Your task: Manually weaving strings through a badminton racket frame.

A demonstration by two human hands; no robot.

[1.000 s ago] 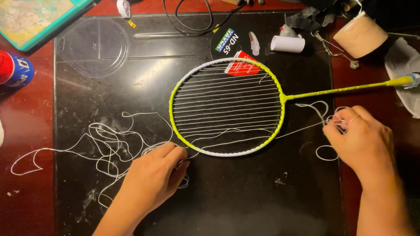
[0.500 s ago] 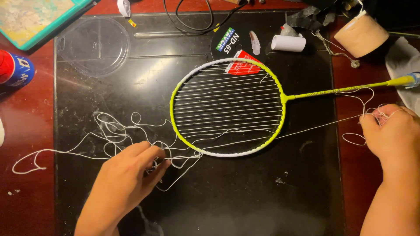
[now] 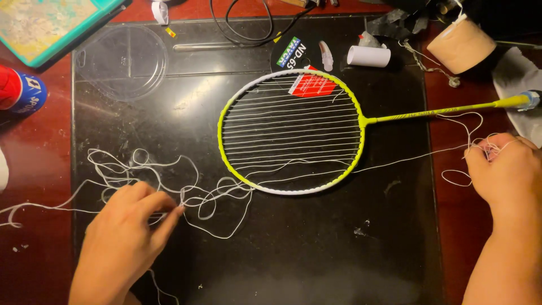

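Pinching the thin white string (image 3: 226, 189), limp and likely slippery, the left hand (image 3: 121, 237) is grasping its loose tangle while the right hand (image 3: 502, 172) is gripping its other end beside the yellow racket (image 3: 291, 133) lying on the black table (image 3: 339, 248).

A racket-stringing hobby bench: a black mat (image 3: 316, 254) on the red tabletop (image 3: 34, 169), tape roll (image 3: 462, 45) at one o'clock, loose string (image 3: 141, 169) at eight.

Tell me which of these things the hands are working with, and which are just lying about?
In use: left hand, right hand, white string, yellow racket.
Lying about: clear plastic lid, white paper roll, tan tape roll, black cable.
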